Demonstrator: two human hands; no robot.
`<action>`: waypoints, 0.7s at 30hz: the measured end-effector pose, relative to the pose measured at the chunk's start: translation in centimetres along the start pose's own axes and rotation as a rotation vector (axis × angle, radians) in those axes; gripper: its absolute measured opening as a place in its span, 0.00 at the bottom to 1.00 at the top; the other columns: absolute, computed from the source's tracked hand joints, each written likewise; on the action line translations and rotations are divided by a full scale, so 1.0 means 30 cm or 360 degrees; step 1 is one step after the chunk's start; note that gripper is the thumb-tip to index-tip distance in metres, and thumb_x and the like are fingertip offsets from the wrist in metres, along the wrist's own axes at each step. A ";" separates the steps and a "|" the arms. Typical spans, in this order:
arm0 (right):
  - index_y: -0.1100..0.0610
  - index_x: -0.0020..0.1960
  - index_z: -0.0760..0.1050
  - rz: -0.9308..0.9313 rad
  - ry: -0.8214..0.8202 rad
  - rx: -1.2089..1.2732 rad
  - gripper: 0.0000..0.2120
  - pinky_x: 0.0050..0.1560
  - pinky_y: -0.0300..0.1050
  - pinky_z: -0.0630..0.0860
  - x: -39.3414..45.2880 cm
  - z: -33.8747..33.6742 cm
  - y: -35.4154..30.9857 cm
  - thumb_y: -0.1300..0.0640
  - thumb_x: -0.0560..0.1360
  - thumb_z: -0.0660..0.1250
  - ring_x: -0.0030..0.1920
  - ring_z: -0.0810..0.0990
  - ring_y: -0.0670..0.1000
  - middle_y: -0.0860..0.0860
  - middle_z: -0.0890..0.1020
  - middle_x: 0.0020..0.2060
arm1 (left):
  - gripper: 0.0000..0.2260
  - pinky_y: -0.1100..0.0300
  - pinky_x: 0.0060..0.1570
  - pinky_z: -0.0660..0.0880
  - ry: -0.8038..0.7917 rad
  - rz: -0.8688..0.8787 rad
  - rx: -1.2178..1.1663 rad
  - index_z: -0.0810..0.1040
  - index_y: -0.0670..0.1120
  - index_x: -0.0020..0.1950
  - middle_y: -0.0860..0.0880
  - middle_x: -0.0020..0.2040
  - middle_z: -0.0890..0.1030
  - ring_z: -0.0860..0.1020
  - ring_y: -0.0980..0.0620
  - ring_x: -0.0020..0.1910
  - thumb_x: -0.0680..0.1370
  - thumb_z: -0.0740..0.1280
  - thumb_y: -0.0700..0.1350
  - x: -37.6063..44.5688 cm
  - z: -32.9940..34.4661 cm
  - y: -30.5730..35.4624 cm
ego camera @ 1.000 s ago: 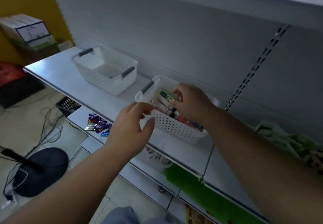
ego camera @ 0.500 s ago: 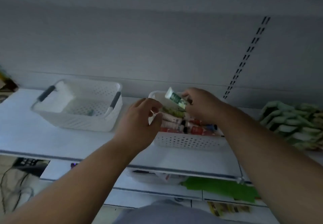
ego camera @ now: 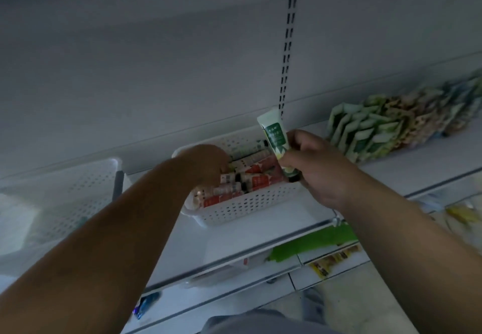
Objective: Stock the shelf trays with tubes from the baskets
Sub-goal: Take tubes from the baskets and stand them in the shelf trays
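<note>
While the right hand (ego camera: 317, 169) grips a green tube (ego camera: 276, 139) upright above the white basket (ego camera: 250, 206) of red tubes (ego camera: 250, 180) on the shelf (ego camera: 234, 239), the left hand (ego camera: 206, 163) reaches inside it, fingers hidden, grasp untellable.

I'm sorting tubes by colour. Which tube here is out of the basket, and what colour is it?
The green and white tube, gripped upright in the right hand above the basket. The other tubes, mostly red and white, lie inside it.

A shop: slotted gondola shelving (ego camera: 286, 54) stocked with packaged goods (ego camera: 386, 122).
</note>
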State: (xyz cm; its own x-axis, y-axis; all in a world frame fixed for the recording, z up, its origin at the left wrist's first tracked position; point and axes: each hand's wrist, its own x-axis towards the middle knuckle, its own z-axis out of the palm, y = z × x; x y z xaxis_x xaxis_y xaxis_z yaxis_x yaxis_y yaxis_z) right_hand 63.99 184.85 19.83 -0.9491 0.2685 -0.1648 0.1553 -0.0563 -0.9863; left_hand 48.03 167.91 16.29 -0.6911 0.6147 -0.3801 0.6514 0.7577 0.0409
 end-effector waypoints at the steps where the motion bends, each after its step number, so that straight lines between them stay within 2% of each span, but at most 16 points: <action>1: 0.58 0.49 0.76 0.0000 0.0024 0.0018 0.10 0.31 0.40 0.71 -0.009 -0.009 0.005 0.70 0.73 0.63 0.33 0.78 0.47 0.49 0.79 0.31 | 0.14 0.59 0.48 0.75 -0.0002 0.0020 0.0014 0.78 0.55 0.57 0.53 0.55 0.78 0.77 0.51 0.50 0.73 0.68 0.43 0.009 0.003 0.000; 5: 0.57 0.47 0.76 0.0000 0.0079 0.0035 0.09 0.32 0.42 0.71 -0.040 -0.034 0.004 0.69 0.74 0.63 0.35 0.79 0.50 0.50 0.80 0.34 | 0.10 0.64 0.39 0.68 0.0050 0.0008 -0.0032 0.78 0.54 0.57 0.55 0.54 0.78 0.76 0.53 0.50 0.76 0.67 0.46 -0.001 0.007 -0.001; 7: 0.57 0.47 0.76 0.0006 0.0102 0.0082 0.09 0.33 0.43 0.71 -0.048 -0.042 0.004 0.70 0.74 0.63 0.37 0.79 0.52 0.51 0.81 0.35 | 0.06 0.62 0.45 0.70 0.0176 0.0025 0.0019 0.79 0.56 0.52 0.56 0.53 0.78 0.76 0.54 0.50 0.77 0.66 0.49 -0.023 0.014 -0.007; 9: 0.60 0.50 0.75 0.0012 0.0119 0.0144 0.09 0.34 0.44 0.71 -0.060 -0.057 0.004 0.70 0.74 0.62 0.38 0.79 0.54 0.52 0.82 0.36 | 0.02 0.58 0.48 0.75 0.0280 0.0012 -0.0095 0.78 0.57 0.47 0.55 0.51 0.80 0.78 0.53 0.48 0.77 0.67 0.49 -0.035 0.024 -0.007; 13: 0.64 0.59 0.74 0.0035 0.0073 0.0182 0.14 0.35 0.45 0.71 -0.083 -0.097 -0.001 0.69 0.75 0.61 0.38 0.79 0.53 0.55 0.81 0.40 | 0.14 0.60 0.47 0.70 -0.0022 -0.0044 -0.0084 0.72 0.51 0.62 0.49 0.60 0.77 0.74 0.52 0.50 0.78 0.66 0.43 -0.042 0.027 0.021; 15: 0.62 0.60 0.75 0.0040 0.0025 0.0165 0.14 0.36 0.45 0.71 -0.089 -0.114 -0.001 0.68 0.75 0.62 0.38 0.79 0.53 0.55 0.81 0.41 | 0.17 0.59 0.48 0.70 0.0013 -0.0088 -0.0012 0.71 0.49 0.65 0.48 0.60 0.77 0.74 0.51 0.52 0.77 0.67 0.43 -0.035 0.016 0.039; 18: 0.61 0.58 0.75 0.0047 -0.0032 0.0126 0.12 0.36 0.45 0.72 -0.094 -0.146 0.001 0.69 0.75 0.62 0.38 0.80 0.52 0.54 0.82 0.40 | 0.14 0.57 0.54 0.74 0.0035 -0.0188 0.0134 0.75 0.51 0.63 0.49 0.61 0.78 0.76 0.50 0.56 0.78 0.65 0.45 -0.040 0.013 0.058; 21: 0.61 0.55 0.75 0.0015 -0.0084 0.0076 0.11 0.37 0.46 0.72 -0.103 -0.190 -0.004 0.69 0.75 0.62 0.37 0.80 0.51 0.55 0.82 0.41 | 0.13 0.52 0.53 0.77 0.0308 -0.0320 0.0228 0.77 0.52 0.61 0.50 0.56 0.80 0.79 0.49 0.53 0.77 0.63 0.47 -0.091 0.001 0.090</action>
State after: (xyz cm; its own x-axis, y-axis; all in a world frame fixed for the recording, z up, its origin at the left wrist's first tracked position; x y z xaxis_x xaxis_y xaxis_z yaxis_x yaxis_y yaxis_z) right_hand 68.47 189.50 20.40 -0.9610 0.2168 -0.1718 0.1521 -0.1049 -0.9828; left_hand 51.69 168.27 17.41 -0.8483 0.4967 -0.1838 0.5238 0.8380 -0.1530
